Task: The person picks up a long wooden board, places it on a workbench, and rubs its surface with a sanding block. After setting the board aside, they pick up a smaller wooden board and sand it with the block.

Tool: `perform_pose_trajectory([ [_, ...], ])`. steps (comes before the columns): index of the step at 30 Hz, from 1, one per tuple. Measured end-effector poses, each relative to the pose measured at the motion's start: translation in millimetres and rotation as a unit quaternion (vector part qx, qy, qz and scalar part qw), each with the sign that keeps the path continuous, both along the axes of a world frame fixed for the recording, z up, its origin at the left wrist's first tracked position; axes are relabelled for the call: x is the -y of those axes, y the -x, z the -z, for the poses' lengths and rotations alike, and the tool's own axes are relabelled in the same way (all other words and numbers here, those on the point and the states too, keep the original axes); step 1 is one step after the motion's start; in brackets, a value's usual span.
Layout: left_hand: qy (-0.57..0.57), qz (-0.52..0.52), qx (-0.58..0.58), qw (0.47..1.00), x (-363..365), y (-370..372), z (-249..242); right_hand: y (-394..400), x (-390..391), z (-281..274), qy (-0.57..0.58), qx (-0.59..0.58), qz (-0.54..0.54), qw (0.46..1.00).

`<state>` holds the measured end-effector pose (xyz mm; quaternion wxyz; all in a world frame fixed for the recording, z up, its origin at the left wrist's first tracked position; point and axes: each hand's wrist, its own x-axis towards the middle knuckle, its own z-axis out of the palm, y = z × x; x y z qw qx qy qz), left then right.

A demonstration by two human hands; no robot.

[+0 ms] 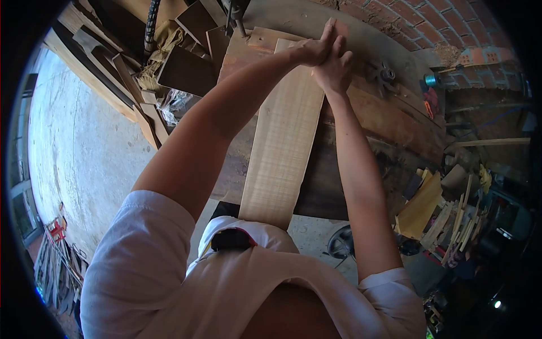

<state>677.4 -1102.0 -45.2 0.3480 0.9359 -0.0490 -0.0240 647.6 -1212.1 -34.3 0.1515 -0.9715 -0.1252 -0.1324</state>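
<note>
A long pale wooden board (282,130) lies lengthwise on the workbench, its near end against my waist. Both arms stretch out to its far end. My left hand (314,52) is closed there, with the thumb or a finger pointing away from me. Close against it, at the board's right edge, my right hand (334,72) has its fingers curled. The hands overlap and cover the far right corner of the board. Whatever lies between or under the fingers is hidden.
The worn workbench (384,121) extends to both sides. A metal handwheel part (385,74), a teal spool (432,80) and a red-handled tool (430,104) lie to the right. Dark boards (186,70) lean at the left. Wood offcuts (451,220) are piled at the lower right.
</note>
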Motion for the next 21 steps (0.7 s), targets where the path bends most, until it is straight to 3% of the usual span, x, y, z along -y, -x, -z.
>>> perform_pose_trajectory([
  [2, 0.038, 0.014, -0.051, 0.998, 3, 57, -14, 50, 9, -2, -0.020, -0.006, -0.008, 1.000],
  [4, 0.045, -0.023, -0.174, 0.983, 17, 138, -21, 121, 25, -1, -0.031, -0.007, -0.055, 0.998],
  [5, -0.009, -0.027, -0.197, 0.980, 25, 186, -28, 161, 36, 1, -0.022, -0.004, -0.083, 0.996],
  [9, 0.006, -0.006, -0.281, 0.960, 46, 353, -22, 306, 78, -13, -0.001, -0.146, -0.143, 0.979],
  [11, 0.019, -0.041, -0.180, 0.983, 62, 399, 4, 326, 86, -14, -0.015, -0.168, -0.151, 0.974],
  [13, 0.007, -0.023, -0.273, 0.962, 57, 378, -14, 320, 86, -15, -0.025, -0.197, -0.162, 0.967],
  [21, -0.015, -0.094, -0.143, 0.985, -44, 115, -14, 68, -25, -2, -0.057, -0.076, -0.155, 0.983],
])
